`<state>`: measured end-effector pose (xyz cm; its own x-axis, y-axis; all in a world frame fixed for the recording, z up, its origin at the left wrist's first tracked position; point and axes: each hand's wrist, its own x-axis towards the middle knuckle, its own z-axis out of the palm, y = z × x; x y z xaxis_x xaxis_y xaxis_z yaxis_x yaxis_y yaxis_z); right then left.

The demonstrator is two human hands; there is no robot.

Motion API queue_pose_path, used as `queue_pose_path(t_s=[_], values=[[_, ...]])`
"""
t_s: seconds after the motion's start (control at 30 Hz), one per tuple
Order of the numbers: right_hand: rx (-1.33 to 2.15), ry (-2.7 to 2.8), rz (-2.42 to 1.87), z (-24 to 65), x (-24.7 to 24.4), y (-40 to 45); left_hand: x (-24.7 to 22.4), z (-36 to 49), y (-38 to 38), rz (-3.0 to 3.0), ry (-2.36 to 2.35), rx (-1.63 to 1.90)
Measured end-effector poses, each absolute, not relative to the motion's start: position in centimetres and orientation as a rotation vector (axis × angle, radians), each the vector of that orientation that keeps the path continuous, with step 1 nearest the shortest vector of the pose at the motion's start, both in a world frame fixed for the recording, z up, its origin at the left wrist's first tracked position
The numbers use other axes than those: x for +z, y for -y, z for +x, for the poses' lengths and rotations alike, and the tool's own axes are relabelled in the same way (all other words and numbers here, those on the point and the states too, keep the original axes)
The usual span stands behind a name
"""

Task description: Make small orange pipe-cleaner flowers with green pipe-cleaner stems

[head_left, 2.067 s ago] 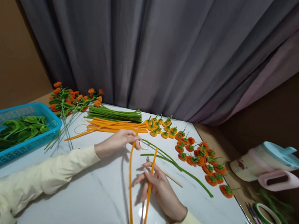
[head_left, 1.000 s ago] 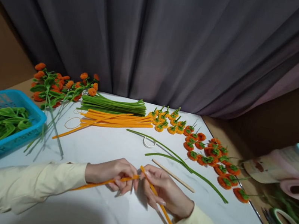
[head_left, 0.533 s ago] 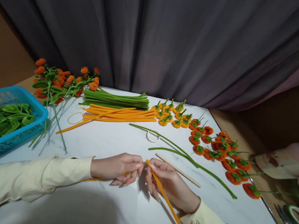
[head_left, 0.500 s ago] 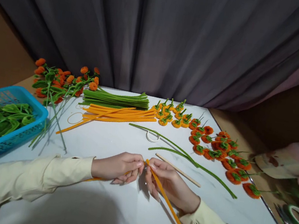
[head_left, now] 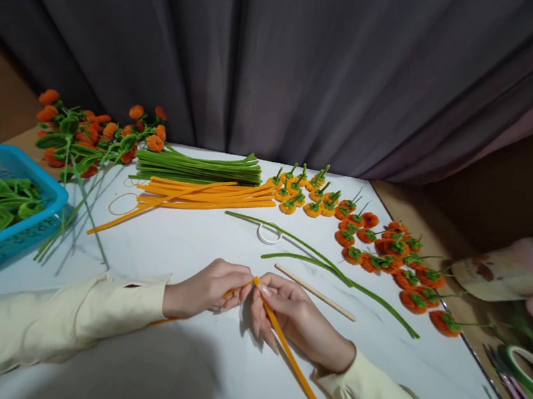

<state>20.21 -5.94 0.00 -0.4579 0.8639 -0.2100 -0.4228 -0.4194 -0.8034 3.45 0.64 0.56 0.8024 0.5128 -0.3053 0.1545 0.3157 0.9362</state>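
An orange pipe cleaner [head_left: 302, 377] is pinched between both my hands above the white tabletop. My left hand [head_left: 211, 290] is closed around one part of it, and a piece runs out under the left cuff. With thumb and index finger my right hand [head_left: 296, 312] grips it close by, the other fingers loosely curled. A small bend of the pipe cleaner shows between the fingertips, and its long end slants down toward the lower right. Just beyond my right hand lie a thin wooden stick [head_left: 315, 291] and green pipe cleaners [head_left: 307, 260].
Bundles of green [head_left: 198, 168] and orange pipe cleaners [head_left: 211, 197] lie at the back. Yellow [head_left: 313, 208] and orange flower heads [head_left: 393, 248] spread rightward. A blue basket [head_left: 50, 209] of green leaves and stemmed orange flowers [head_left: 90, 128] are left. Green tape [head_left: 530, 369] sits far right.
The view has shifted slightly, so things on the table appear a little farther left and higher. Both hands keep their pinch on the orange pipe cleaner, and the left fingers have curled in more.
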Motion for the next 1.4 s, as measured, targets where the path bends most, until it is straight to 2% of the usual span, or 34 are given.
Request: queue_pose_path(t_s=[0.73,1.4], values=[[1.952,0.96,-0.809,19.9,-0.6,6.2,0.87,3.35,-0.39,1.743,-0.641,0.297],[1.949,0.992,-0.835,19.58,-0.19,6.57,0.58,3.19,-0.48,1.869,-0.599,0.316]])
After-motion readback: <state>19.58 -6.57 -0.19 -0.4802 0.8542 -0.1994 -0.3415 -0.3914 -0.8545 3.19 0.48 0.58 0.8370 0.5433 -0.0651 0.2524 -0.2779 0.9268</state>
